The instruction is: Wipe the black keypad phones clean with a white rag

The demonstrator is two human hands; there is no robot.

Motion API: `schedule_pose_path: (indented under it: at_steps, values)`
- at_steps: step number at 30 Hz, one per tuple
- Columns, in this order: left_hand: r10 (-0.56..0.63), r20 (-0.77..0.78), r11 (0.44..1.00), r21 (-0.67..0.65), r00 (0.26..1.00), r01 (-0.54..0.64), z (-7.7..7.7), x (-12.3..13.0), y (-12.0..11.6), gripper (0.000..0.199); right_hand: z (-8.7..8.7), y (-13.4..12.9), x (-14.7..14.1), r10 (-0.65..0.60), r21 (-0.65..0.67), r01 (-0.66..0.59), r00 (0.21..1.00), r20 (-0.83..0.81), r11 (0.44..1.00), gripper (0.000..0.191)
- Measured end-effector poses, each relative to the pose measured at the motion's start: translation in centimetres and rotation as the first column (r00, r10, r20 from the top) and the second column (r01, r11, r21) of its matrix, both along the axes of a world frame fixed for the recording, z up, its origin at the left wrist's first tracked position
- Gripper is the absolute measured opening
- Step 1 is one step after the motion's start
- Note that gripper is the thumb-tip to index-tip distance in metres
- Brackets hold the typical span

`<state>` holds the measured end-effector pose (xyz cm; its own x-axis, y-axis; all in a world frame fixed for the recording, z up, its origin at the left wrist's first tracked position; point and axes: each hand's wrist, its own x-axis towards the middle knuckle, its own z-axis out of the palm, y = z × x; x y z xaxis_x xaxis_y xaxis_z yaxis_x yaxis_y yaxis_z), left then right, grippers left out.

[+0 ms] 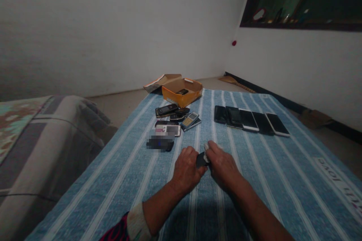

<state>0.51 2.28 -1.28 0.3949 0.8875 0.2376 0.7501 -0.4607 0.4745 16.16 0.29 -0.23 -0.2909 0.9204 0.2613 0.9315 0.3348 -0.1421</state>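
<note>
The left hand (187, 169), fingers curled closed, grips a small dark phone (200, 160) above the striped cloth (118, 180). The right hand (223, 163), its fingers bent inward, pinches a crumpled white wipe (207, 150) against the phone's right end. Beyond the hands, a group of older handsets (169, 130) lies at left, near an open orange box (181, 96); a row of larger phones (249, 120) lies at right.

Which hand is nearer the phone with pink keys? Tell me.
Left. The left hand is on the near side of the phone with pink keys, slightly right; the right hand is farther right.
</note>
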Motion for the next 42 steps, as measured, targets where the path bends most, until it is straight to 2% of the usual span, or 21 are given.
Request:
schedule_pose_path:
  at_steps: [4, 7, 9, 12, 15, 18, 22, 26, 31, 33, 36, 39, 42]
  values:
    - [-0.013, 0.014, 0.999, 0.034, 1.0, 0.013, -0.3, 0.0, 0.1, 0.015, -0.3, -0.2, 0.3, 0.128, -0.009, -0.13, 0.983, -0.129, 0.991, 0.028]
    - [-0.013, 0.011, 0.999, 0.044, 1.0, 0.013, -0.4, 0.0, 0.0, 0.015, -0.5, 0.0, 0.5, 0.192, 0.008, -0.199, 0.929, -0.317, 0.98, 0.027]
    - [-0.003, -0.002, 1.0, 0.03, 1.0, 0.003, -0.2, 0.0, 0.0, 0.017, -0.8, 0.4, 1.0, 0.164, 0.067, -0.15, 0.881, -0.443, 0.986, 0.027]
    - [0.003, -0.016, 1.0, 0.005, 1.0, -0.003, 0.1, 0.0, 0.0, 0.021, -1.4, 1.0, 1.9, 0.066, 0.157, 0.02, 0.852, -0.519, 0.987, 0.026]
    - [0.004, -0.015, 1.0, -0.004, 1.0, -0.004, 0.3, 0.1, -0.1, 0.022, -1.7, 1.2, 2.1, -0.015, 0.177, 0.096, 0.911, -0.411, 0.98, 0.03]
    - [0.007, -0.013, 1.0, -0.002, 1.0, -0.007, 0.3, 0.1, -0.1, 0.021, -1.4, 0.8, 1.1, -0.07, 0.128, 0.096, 0.979, -0.191, 0.987, 0.03]
    - [-0.008, -0.015, 1.0, 0.017, 1.0, 0.008, 0.0, 0.1, 0.0, 0.019, -0.6, 0.1, -0.7, -0.09, 0.07, 0.088, 0.996, 0.029, 0.994, 0.019]
    - [-0.018, 0.0, 0.999, 0.049, 1.0, 0.018, -0.3, 0.0, 0.0, 0.014, -0.3, -0.8, -1.6, -0.074, 0.013, 0.073, 0.992, 0.1, 0.997, 0.019]
    - [-0.022, 0.009, 0.997, 0.078, 1.0, 0.021, -0.5, 0.0, 0.0, 0.013, -0.9, -1.9, -1.8, -0.102, 0.002, 0.102, 0.988, 0.116, 0.995, 0.023]
    - [-0.022, 0.008, 0.997, 0.071, 1.0, 0.021, -0.5, 0.0, -0.1, 0.015, -1.3, -1.9, -1.5, -0.105, 0.006, 0.105, 0.993, 0.056, 0.994, 0.025]
    - [-0.018, 0.014, 0.999, 0.045, 1.0, 0.017, -0.4, 0.0, 0.0, 0.019, -1.5, -1.5, -0.7, -0.073, 0.021, 0.078, 0.981, -0.182, 0.997, 0.029]
    - [-0.007, 0.005, 1.0, 0.025, 1.0, 0.007, -0.4, 0.0, 0.0, 0.02, -1.1, -0.8, 0.0, -0.027, 0.035, 0.05, 0.88, -0.474, 0.998, 0.032]
    - [-0.016, 0.008, 0.999, 0.041, 1.0, 0.016, -0.5, 0.0, 0.1, 0.019, -0.3, -0.3, 0.0, 0.003, 0.001, -0.003, 0.776, -0.63, 1.0, 0.034]
